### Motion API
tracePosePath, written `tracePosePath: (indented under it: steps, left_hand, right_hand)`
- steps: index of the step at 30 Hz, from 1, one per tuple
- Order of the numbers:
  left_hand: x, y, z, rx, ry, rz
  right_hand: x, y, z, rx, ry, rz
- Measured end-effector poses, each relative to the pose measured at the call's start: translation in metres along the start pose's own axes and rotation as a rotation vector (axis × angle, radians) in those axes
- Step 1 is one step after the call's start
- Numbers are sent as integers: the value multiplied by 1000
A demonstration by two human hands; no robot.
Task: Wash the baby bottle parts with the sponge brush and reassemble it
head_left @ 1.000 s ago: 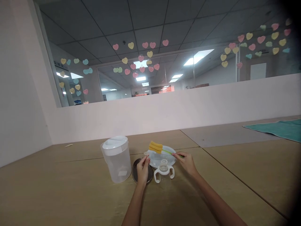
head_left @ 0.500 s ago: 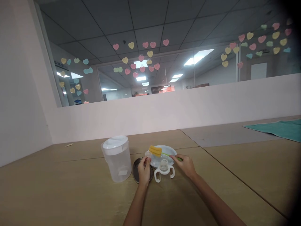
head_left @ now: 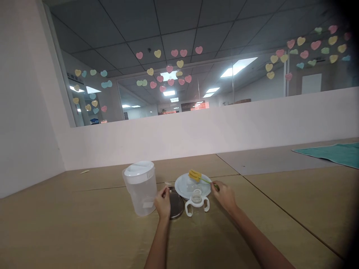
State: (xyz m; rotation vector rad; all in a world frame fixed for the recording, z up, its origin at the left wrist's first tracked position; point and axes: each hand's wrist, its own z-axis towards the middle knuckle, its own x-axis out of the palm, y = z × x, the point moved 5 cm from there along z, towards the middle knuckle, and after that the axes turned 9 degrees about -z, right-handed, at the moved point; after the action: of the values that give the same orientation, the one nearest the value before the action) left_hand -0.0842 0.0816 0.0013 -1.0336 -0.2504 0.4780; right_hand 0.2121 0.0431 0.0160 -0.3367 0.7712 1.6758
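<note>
My right hand (head_left: 224,196) is closed round the green handle of a sponge bottle brush (head_left: 195,175). Its yellow sponge head is over the far part of a white bowl (head_left: 179,188) holding something clear. Pinched in the fingertips of my left hand (head_left: 163,203) is a small translucent round piece (head_left: 168,184), too small to identify. That hand is above the left edge of a dark round metal dish (head_left: 176,205). Between my hands, in front of the bowl, a clear baby bottle (head_left: 197,200) with two white side handles stands upright, its top uncovered.
A translucent pitcher (head_left: 143,196) with a white lid stands left of my left hand. A green cloth (head_left: 333,154) lies at the far right of the table (head_left: 98,224). Behind the table rises a white wall (head_left: 168,136) below a window with heart-shaped notes.
My left hand has moved left with the small round piece, away from the sponge. My right hand has drawn the brush slightly right and up.
</note>
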Motion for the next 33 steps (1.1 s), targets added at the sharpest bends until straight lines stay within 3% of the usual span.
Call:
tracePosePath:
  steps: [11,19,25,30,33]
  left_hand:
    - [15,3,-11,101,159,352]
    - [25,-29,-22,288,315,404]
    - [38,-37,-34,392,461,391]
    - [41,-32,-36,365,449,450]
    - [41,-36,-39,379,439,375]
  right_hand:
    - [7,5,0,-114,78,45]
    - [8,12,-2,-135,189,149]
    - [8,8,-1,-22,228,351]
    - [7,4,2,99,225,516]
    - [6,-1,5,228,182,668]
